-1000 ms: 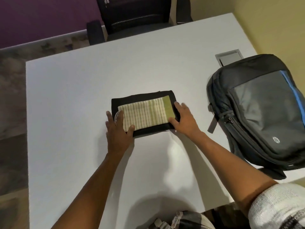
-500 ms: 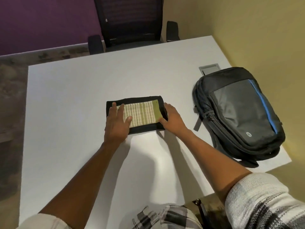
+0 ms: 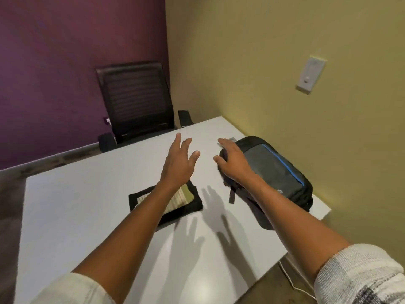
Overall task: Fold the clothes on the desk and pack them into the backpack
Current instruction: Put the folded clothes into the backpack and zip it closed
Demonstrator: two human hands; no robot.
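Note:
A folded stack of clothes lies on the white desk: a black garment underneath, a cream and green striped one on top. My left forearm crosses over it and hides part of it. My left hand hovers above the desk beyond the stack, fingers spread, holding nothing. A grey and black backpack with a blue stripe lies flat at the desk's right side. My right hand rests on the backpack's top end, fingers apart, not visibly gripping it.
A black mesh office chair stands behind the desk against the purple wall. The yellow wall with a light switch runs close along the desk's right edge. A white cable lies on the floor below.
Both hands have left the folded stack and risen. The left now hovers past it, the right has reached over to the backpack's top. The view has tilted up towards the walls.

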